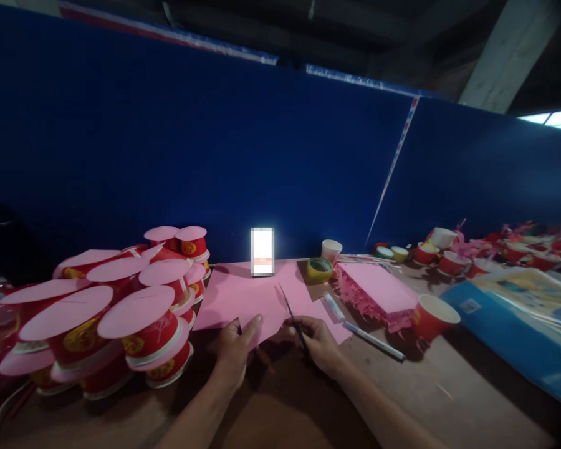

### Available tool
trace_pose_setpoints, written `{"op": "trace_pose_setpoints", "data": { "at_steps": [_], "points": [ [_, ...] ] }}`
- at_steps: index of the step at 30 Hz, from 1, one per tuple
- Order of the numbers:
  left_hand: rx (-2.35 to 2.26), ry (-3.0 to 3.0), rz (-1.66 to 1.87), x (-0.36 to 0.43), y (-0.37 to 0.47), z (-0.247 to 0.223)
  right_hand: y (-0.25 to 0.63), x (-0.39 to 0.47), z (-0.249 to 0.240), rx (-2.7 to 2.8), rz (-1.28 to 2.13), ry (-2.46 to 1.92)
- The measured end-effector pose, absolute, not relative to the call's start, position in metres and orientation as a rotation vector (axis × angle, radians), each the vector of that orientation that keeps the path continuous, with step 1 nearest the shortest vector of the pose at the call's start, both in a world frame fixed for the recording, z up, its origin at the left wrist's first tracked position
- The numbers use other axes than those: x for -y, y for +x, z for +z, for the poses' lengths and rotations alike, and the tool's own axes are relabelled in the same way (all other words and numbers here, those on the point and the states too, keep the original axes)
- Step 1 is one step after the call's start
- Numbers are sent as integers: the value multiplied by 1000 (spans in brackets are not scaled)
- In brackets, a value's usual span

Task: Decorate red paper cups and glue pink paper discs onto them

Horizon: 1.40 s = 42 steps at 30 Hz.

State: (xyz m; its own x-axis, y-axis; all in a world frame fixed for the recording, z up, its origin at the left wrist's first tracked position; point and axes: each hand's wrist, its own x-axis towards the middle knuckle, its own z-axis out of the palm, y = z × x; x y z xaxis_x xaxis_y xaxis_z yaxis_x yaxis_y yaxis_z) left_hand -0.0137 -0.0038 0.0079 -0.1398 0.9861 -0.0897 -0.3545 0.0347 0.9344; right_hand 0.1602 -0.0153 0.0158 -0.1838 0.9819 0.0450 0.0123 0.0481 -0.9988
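My left hand [236, 349] pinches the lower edge of a pink paper sheet [267, 321] between thumb and fingers. Dark-handled scissors [300, 332] are gripped in my right hand [318, 342], with their blades pointing up and away beside the right edge of that sheet. Further pink paper [219, 296] lies flat on the table behind both hands. Just right of the scissors are a glue stick [333, 307] and a small piece of pink paper [339, 330].
Red cups with pink discs [143, 312] are stacked at left. A phone-like bright screen [262, 251] stands behind. Rightward are a tape roll [320, 269], a pink paper stack [378, 288], a pen [374, 341], a red cup [434, 318] and a blue package [505, 330].
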Motion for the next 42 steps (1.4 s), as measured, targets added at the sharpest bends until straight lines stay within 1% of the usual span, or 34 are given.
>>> {"op": "trace_pose_setpoints", "data": {
  "at_steps": [9,21,33,42],
  "points": [
    [-1080,820,1419,3,-15,7,160,17,19,1389,1295,-1128],
    [-1170,852,1442,2,-17,6,164,14,11,1398,1302,-1083],
    [-1212,865,1326,5,-15,11,161,16,20,1364,1325,-1092],
    [-1207,894,1347,6,-15,10,163,15,17,1369,1327,-1109]
  ]
}}
